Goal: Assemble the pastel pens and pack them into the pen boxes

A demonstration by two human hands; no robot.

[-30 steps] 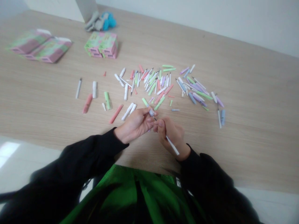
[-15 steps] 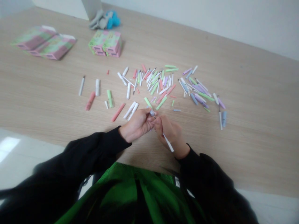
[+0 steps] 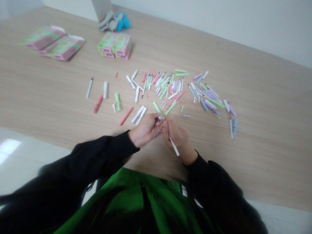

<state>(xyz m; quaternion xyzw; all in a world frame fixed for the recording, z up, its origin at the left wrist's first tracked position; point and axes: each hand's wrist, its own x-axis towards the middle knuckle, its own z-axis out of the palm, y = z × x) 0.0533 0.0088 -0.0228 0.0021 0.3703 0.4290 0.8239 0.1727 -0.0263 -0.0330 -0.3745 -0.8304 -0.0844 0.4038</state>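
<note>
Close to the table's front edge, my two hands meet. My left hand [image 3: 146,129] is closed on a small light-blue pen part [image 3: 160,118], much of it covered by the fingers. My right hand [image 3: 177,136] grips a white pen refill [image 3: 174,147], whose tail sticks out below the palm. The refill's front end is at the blue part; the fingers hide whether it is inside. Just beyond the fingertips lie a green pen barrel [image 3: 170,107] and a small blue piece [image 3: 186,116].
Loose refills, caps and barrels [image 3: 163,84] lie in a mixed pile beyond my hands, with another cluster [image 3: 207,94] to the right. Several pen parts, including a red barrel [image 3: 126,116], lie left. Pink-green boxes [image 3: 114,45] and grey-blue gloves [image 3: 114,21] are at the back left.
The view has shifted slightly, so the table things appear a little further right. Both hands keep their grips, the refill staying at the blue part.
</note>
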